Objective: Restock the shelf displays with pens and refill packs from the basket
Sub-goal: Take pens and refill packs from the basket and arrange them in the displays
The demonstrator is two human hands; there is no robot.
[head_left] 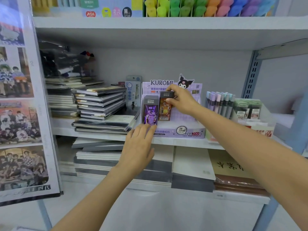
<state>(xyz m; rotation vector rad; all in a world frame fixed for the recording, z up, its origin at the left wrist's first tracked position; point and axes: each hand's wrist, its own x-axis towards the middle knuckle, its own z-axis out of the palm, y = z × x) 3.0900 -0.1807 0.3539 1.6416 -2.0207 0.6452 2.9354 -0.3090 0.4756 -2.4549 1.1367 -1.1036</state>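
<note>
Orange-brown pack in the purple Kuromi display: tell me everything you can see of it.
The tall orange-brown rectangular pack has a dark grey top band, printed figures on its glossy front and a white barcode label near the bottom. It stands upright in the lilac cardboard Kuromi display box, beside and slightly behind a matching purple pack. The right hand pinches its top band from the right. The left hand does not touch it.
</note>
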